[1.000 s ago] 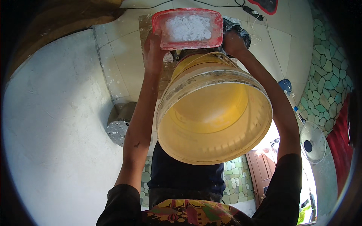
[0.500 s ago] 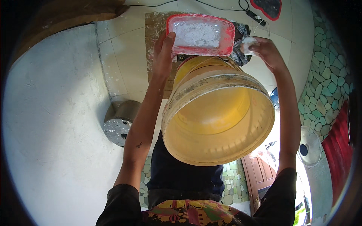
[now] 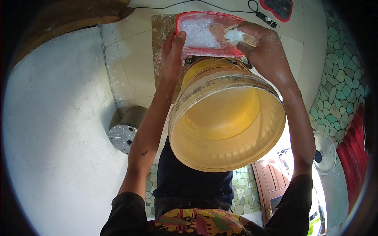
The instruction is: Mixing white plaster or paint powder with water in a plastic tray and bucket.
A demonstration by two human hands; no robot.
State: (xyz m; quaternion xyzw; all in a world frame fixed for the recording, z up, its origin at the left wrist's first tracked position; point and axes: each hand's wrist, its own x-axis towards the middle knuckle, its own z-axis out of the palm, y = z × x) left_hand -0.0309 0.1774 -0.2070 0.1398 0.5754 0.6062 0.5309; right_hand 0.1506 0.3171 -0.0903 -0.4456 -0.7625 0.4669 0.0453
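Observation:
My left hand (image 3: 173, 53) grips the left end of a red plastic tub (image 3: 214, 52), its thumb over the rim. White powder (image 3: 199, 33) lies in the tub, mostly toward the left. Over the tub's right end, my right hand (image 3: 262, 45) is curled palm inward, with white powder in its fingers and powder coating the skin. Between me and the tub stands a large yellow bucket (image 3: 228, 151), its wide mouth facing up toward me; I see no contents in it. The bucket's rim hides what lies beneath the tub.
A powder-spotted brown board (image 3: 162, 23) lies on the tiled floor. At left are a grey cylinder with holes (image 3: 124, 133) and a pale wall (image 3: 55, 118). A black cable with a power strip (image 3: 265, 19) and a red-edged dark piece (image 3: 278, 8) lie beyond. A fan (image 3: 325, 151) stands right.
My right hand has moved left with white powder, from beside the black plastic bag to over the tub's right end. It now covers the bag. My left hand keeps its grip.

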